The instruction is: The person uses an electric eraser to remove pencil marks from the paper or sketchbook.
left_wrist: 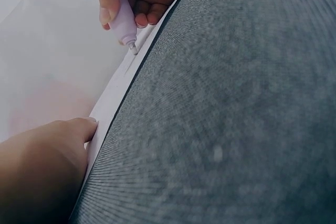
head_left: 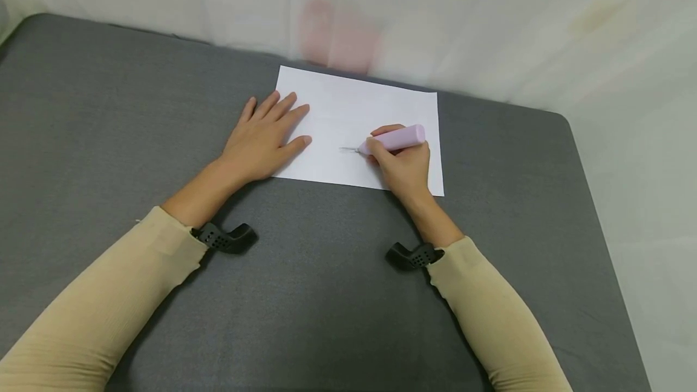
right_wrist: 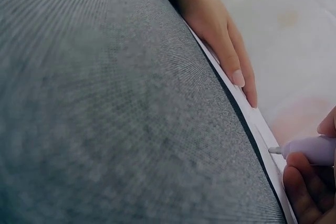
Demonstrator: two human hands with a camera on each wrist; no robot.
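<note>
Fingers [head_left: 381,138] of my right hand [head_left: 405,168] pinch the pen [head_left: 394,138], its tip touching the paper [head_left: 359,114] mid-sheet. At nine o'clock from it, my left hand [head_left: 264,138] lies flat, fingers straight, pressing the paper's left edge to the grey table [head_left: 109,138].

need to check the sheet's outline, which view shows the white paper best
The head view: the whole white paper lies flat on the grey table, all four corners visible, left hand resting on it. The left wrist view shows only a thin edge-on strip; the right wrist view likewise a narrow sliver.
</note>
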